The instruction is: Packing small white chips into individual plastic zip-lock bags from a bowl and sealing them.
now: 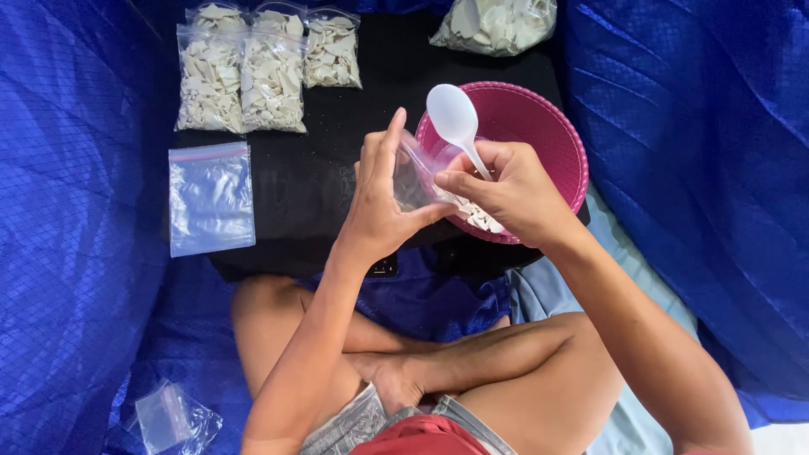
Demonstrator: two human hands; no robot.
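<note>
From the head camera I look straight down at my two hands, working over a black counter (303, 181) with blue tarp all around.

My left hand (379, 198) has its grip closed on a small clear bag (415, 179). The thumb and fingers pinch the bag's left edge, so the bag hangs just to the right of that hand, its mouth up and held between both hands. I cannot tell whether anything is inside the bag.

My right hand (510, 190) has its grip clamped on the handle of a white plastic spoon (455, 120). The spoon's bowl points up and away from me, above the bag and above my fingers. The fingertips of this hand also touch the right side of the bag.

Right behind and under the right hand sits a pink basket (556, 135) with pale white chips (480, 217) in its near part, just below the bag.

On the far left of the counter lie three filled bags of chips (265, 72) side by side, touching. An empty flat bag (211, 198) lies nearer me, well apart from my left hand. A larger sack of chips (497, 24) sits at the top edge. Crumpled empty bags (173, 417) lie on the tarp by my left knee.
</note>
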